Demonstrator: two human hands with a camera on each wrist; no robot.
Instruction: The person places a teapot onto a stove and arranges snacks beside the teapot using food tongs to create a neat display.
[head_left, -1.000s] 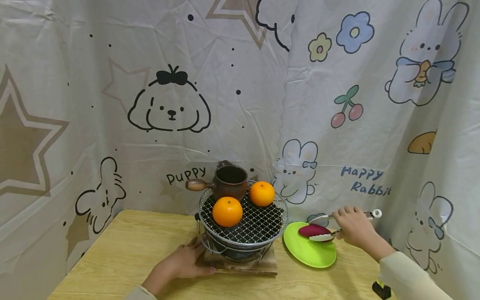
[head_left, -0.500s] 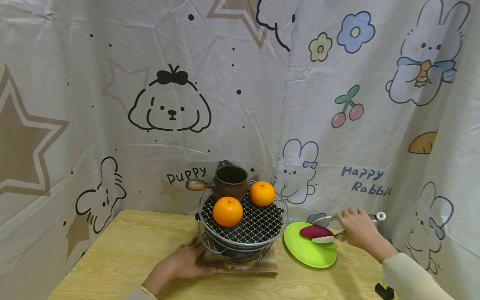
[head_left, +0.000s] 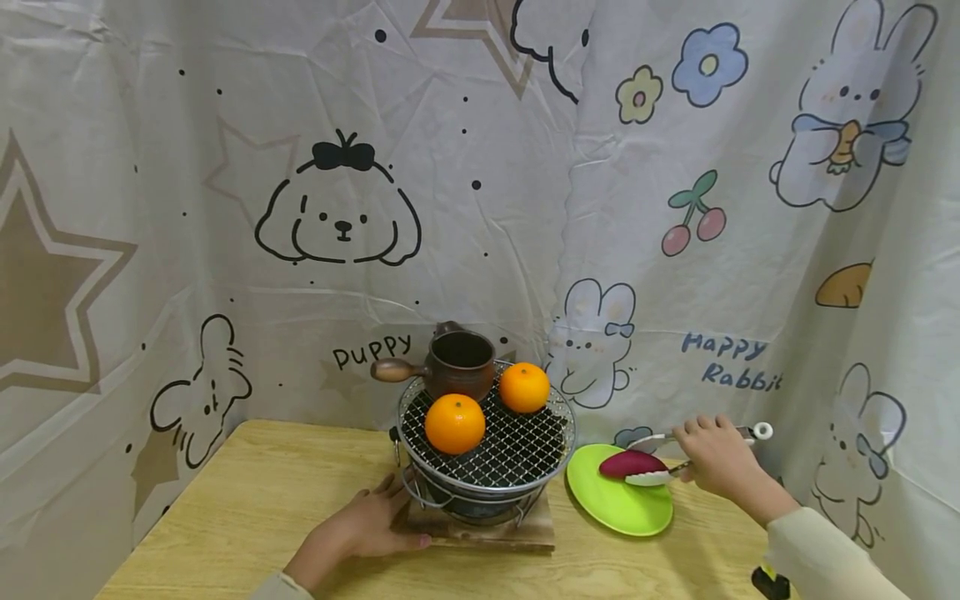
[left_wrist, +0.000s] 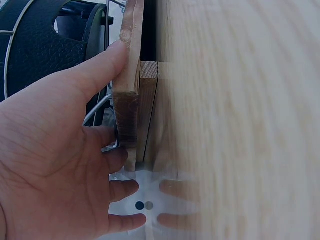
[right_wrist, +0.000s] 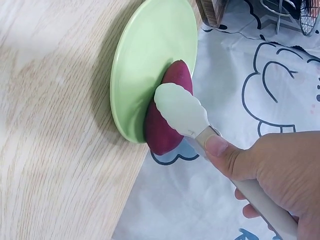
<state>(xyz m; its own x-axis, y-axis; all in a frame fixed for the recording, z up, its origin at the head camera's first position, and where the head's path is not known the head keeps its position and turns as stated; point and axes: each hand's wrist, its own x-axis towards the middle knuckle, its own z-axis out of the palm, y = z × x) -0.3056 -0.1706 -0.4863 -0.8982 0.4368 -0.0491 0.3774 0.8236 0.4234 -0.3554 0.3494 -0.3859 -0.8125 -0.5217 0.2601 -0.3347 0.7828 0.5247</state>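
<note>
Gripping tongs, the right hand's fingers still clamp the barely-moved sweet potato.

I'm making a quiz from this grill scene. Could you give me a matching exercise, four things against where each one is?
Things:
1. sweet potato
2. brown pot
3. left hand
4. tongs

Places:
A. at the back of the grill mesh
B. held by the right hand
C. on the green plate, between the tong tips
D. against the wooden base under the grill

Pairs: 1-C, 2-A, 3-D, 4-B
</note>
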